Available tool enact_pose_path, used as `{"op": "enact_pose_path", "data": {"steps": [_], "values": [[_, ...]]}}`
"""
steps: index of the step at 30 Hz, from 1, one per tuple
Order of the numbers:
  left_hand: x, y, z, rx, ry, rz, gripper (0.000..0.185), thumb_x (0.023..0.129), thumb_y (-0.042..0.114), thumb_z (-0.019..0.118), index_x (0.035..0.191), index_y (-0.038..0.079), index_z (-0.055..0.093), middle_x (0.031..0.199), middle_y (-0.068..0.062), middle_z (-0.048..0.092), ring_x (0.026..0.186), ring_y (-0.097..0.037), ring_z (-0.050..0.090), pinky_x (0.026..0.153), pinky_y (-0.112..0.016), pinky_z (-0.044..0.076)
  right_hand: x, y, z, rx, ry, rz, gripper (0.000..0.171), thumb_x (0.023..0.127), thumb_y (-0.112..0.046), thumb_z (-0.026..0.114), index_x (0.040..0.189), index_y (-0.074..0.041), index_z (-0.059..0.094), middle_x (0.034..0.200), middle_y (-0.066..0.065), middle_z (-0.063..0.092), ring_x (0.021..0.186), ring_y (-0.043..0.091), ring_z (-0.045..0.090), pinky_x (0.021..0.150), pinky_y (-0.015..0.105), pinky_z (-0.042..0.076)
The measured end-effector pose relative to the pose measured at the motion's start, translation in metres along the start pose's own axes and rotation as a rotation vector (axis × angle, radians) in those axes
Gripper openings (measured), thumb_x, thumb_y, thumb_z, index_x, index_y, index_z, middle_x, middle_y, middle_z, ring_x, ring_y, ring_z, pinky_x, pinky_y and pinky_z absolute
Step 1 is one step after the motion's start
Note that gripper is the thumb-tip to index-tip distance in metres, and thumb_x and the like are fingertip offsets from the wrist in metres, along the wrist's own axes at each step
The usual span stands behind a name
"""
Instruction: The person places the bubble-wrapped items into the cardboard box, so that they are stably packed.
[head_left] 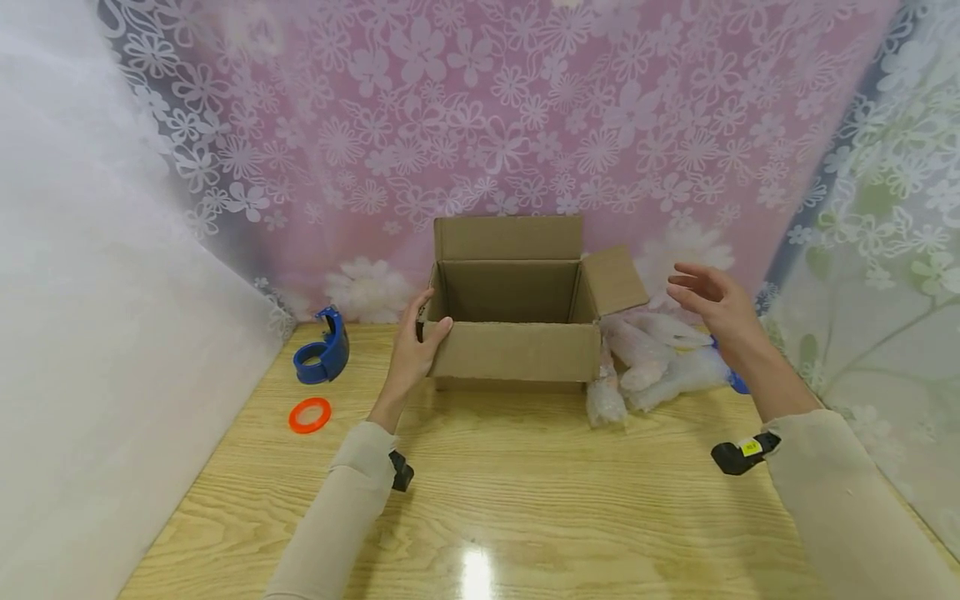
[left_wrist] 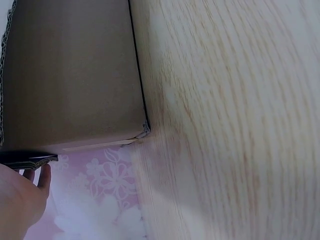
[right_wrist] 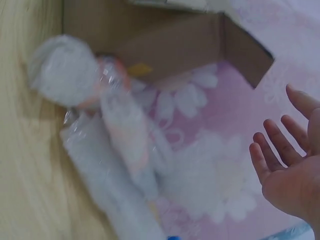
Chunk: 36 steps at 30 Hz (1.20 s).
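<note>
An open cardboard box [head_left: 516, 317] sits at the middle of the wooden table [head_left: 525, 500], flaps up. The left hand [head_left: 418, 340] grips the box's front-left corner, thumb curled over the rim. At about three o'clock from the box, the right hand [head_left: 711, 302] hovers with fingers spread and relaxed, holding nothing, above a pile of bubble-wrapped bundles [head_left: 652, 362]. At nine o'clock lie a blue tape dispenser [head_left: 322, 350] and an orange ring [head_left: 310, 414].

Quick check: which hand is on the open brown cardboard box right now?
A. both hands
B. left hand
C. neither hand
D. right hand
B: the left hand grips the open brown cardboard box at its near-left corner, while the right hand hovers open, clear of it.
</note>
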<state>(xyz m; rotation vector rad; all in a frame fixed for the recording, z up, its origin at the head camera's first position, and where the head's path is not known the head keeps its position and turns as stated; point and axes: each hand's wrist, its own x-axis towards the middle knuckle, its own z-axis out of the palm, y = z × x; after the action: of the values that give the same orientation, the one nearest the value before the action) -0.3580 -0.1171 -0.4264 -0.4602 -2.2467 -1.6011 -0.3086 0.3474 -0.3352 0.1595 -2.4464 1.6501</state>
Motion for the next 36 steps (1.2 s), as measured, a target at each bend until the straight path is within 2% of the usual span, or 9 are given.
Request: {"op": "enact_pose_path", "data": {"steps": [3, 5, 12, 20, 26, 29, 31, 34, 36], "values": [[0.000, -0.001, 0.000, 0.005, 0.006, -0.001, 0.068, 0.102, 0.046, 0.065, 0.161, 0.023, 0.039, 0.166, 0.001, 0.034, 0.153, -0.028, 0.028, 0.120, -0.063, 0.025, 0.003, 0.012, -0.002, -0.023, -0.034, 0.049, 0.067, 0.105, -0.043, 0.061, 0.164, -0.025, 0.035, 0.161, 0.011, 0.041, 0.143, 0.027, 0.040, 0.120, 0.049, 0.032], [0.000, 0.000, 0.000, -0.002, 0.007, -0.001, 0.068, 0.102, 0.045, 0.065, 0.161, 0.024, 0.039, 0.166, 0.002, 0.034, 0.153, -0.028, 0.028, 0.120, -0.063, 0.025, 0.005, 0.019, -0.002, -0.040, -0.066, 0.078, 0.071, 0.104, -0.045, 0.061, 0.165, -0.023, 0.031, 0.166, 0.016, 0.033, 0.149, 0.037, 0.032, 0.122, 0.062, 0.023], [0.002, 0.000, 0.000, 0.000, -0.007, 0.010, 0.067, 0.102, 0.046, 0.065, 0.161, 0.026, 0.040, 0.166, 0.003, 0.034, 0.154, -0.028, 0.028, 0.121, -0.063, 0.024, 0.005, 0.038, 0.002, -0.137, -0.134, 0.098, 0.080, 0.104, -0.050, 0.061, 0.167, -0.015, 0.025, 0.170, 0.023, 0.020, 0.151, 0.052, 0.021, 0.115, 0.075, 0.019], [0.000, -0.002, -0.001, -0.002, 0.004, -0.003, 0.069, 0.100, 0.051, 0.066, 0.161, 0.028, 0.040, 0.165, 0.002, 0.035, 0.154, -0.028, 0.028, 0.121, -0.063, 0.025, 0.008, 0.053, 0.008, -0.224, -0.125, 0.258, 0.089, 0.101, -0.063, 0.055, 0.164, -0.006, 0.030, 0.170, 0.028, 0.005, 0.150, 0.059, 0.013, 0.112, 0.078, 0.021], [0.000, -0.003, -0.001, -0.015, 0.005, -0.001, 0.068, 0.101, 0.049, 0.066, 0.160, 0.027, 0.040, 0.166, 0.001, 0.034, 0.154, -0.029, 0.028, 0.120, -0.064, 0.025, 0.010, 0.062, 0.012, -0.285, -0.023, 0.311, 0.083, 0.099, -0.064, 0.058, 0.148, 0.002, 0.045, 0.161, 0.038, 0.024, 0.143, 0.060, 0.026, 0.108, 0.072, 0.033], [0.000, -0.002, 0.000, -0.011, 0.008, 0.001, 0.067, 0.101, 0.048, 0.066, 0.160, 0.028, 0.041, 0.165, 0.001, 0.034, 0.154, -0.029, 0.029, 0.120, -0.064, 0.025, 0.011, 0.066, 0.015, -0.355, 0.050, 0.306, 0.073, 0.099, -0.061, 0.059, 0.131, 0.004, 0.052, 0.147, 0.038, 0.042, 0.125, 0.055, 0.044, 0.093, 0.063, 0.046], [0.000, -0.002, 0.000, -0.010, 0.009, -0.004, 0.067, 0.101, 0.048, 0.066, 0.160, 0.028, 0.041, 0.165, 0.001, 0.035, 0.154, -0.028, 0.028, 0.120, -0.063, 0.025, 0.012, 0.068, 0.016, -0.399, 0.079, 0.312, 0.065, 0.100, -0.059, 0.060, 0.119, 0.003, 0.053, 0.131, 0.035, 0.051, 0.108, 0.048, 0.051, 0.080, 0.054, 0.048], [0.000, -0.001, -0.001, -0.013, 0.009, -0.019, 0.066, 0.101, 0.049, 0.066, 0.160, 0.031, 0.041, 0.165, 0.003, 0.034, 0.154, -0.027, 0.028, 0.121, -0.063, 0.025, 0.012, 0.073, 0.018, -0.431, 0.091, 0.328, 0.056, 0.102, -0.054, 0.060, 0.107, 0.000, 0.050, 0.109, 0.025, 0.052, 0.092, 0.037, 0.050, 0.071, 0.045, 0.045], [-0.001, -0.001, -0.001, -0.022, 0.006, -0.030, 0.066, 0.101, 0.049, 0.066, 0.160, 0.032, 0.041, 0.165, 0.004, 0.034, 0.154, -0.026, 0.028, 0.121, -0.062, 0.025, 0.012, 0.077, 0.018, -0.419, 0.099, 0.344, 0.051, 0.103, -0.049, 0.061, 0.105, -0.001, 0.046, 0.106, 0.023, 0.049, 0.090, 0.037, 0.049, 0.070, 0.045, 0.043]]}}
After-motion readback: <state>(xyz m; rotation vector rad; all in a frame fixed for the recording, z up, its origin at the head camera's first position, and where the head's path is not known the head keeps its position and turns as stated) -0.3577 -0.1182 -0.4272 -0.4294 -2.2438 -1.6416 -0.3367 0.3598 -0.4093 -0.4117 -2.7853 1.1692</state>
